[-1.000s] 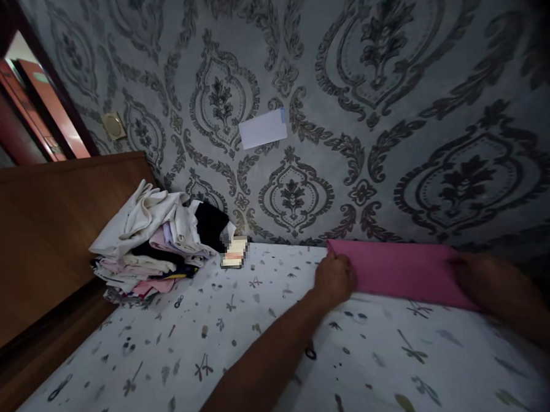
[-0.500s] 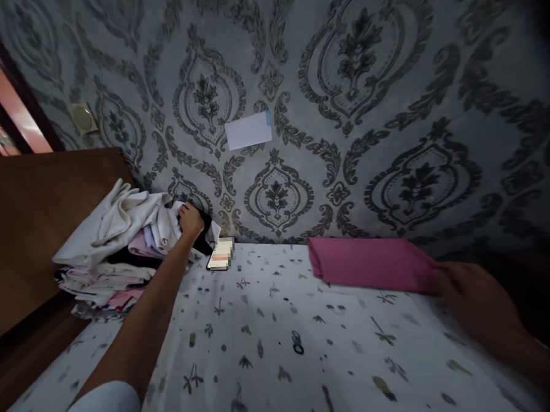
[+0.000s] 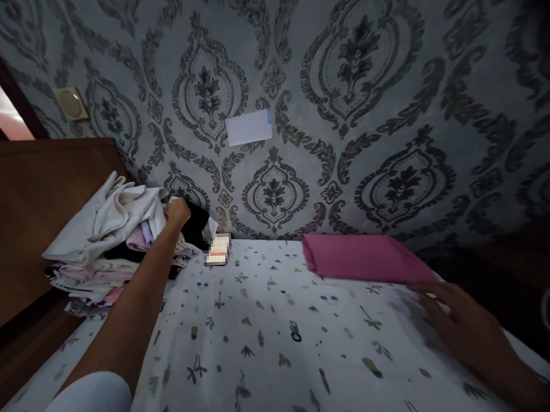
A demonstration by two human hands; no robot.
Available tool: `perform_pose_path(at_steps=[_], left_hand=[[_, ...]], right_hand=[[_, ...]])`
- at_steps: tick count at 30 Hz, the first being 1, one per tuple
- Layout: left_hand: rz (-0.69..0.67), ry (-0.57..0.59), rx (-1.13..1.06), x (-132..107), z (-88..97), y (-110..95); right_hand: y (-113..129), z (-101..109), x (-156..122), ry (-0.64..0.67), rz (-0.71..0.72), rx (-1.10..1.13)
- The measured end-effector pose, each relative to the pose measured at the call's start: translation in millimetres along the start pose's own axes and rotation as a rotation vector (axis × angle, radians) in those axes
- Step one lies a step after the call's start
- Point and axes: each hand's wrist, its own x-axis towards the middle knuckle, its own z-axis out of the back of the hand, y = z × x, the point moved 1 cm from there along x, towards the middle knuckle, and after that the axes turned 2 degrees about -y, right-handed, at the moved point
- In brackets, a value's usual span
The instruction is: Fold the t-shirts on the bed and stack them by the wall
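At the left, my left hand [image 3: 177, 211] is closed on a garment in a heap of clothes [image 3: 119, 214]. White cloth lies over the top of that heap, and a black garment [image 3: 197, 225] hangs beside my fingers. A pink folded cloth [image 3: 360, 257] lies flat near the wall on the right. My right hand [image 3: 465, 319] is just below the near right corner of this cloth, slightly blurred, with its fingers stretched and apart. It holds nothing.
A phone-like object [image 3: 218, 250], its face pixelated, lies by the heap. The white patterned sheet [image 3: 271, 317] covers the surface. A wooden board [image 3: 35, 212] stands at the left, and a patterned wall [image 3: 277, 77] rises behind. A pale cable [image 3: 547, 315] shows at the right edge.
My right hand has let go of the pink cloth and drawn back toward me. My left hand has shifted slightly left on the heap. The view has turned a little.
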Motion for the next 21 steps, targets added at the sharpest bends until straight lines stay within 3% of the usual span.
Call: perform_pose_path(at_steps=[3,7,13,17,21], left_hand=[[0.017,-0.03,0.008,-0.2,-1.7,-1.6],[0.052,-0.03,0.02,-3.1,-9.4,-0.9],[-0.026,0.036,-0.004,0.4,-12.3,6.2],[-0.108,0.009,-0.041,-1.8,0.2,5.2],[-0.122,-0.084,-0.062,-4.9,28.6,3.2]], right_hand=[[22.9,5.6,-5.3,0.103,-0.045,0.167],[43.8,9.4,-16.8,0.146,-0.109,0.263],[42.1,14.3,-34.0,0.159,-0.202,0.307],[39.5,17.9,-36.7,0.164,-0.273,0.292],[40.4,18.6,-35.4,0.164,-0.277,0.299]])
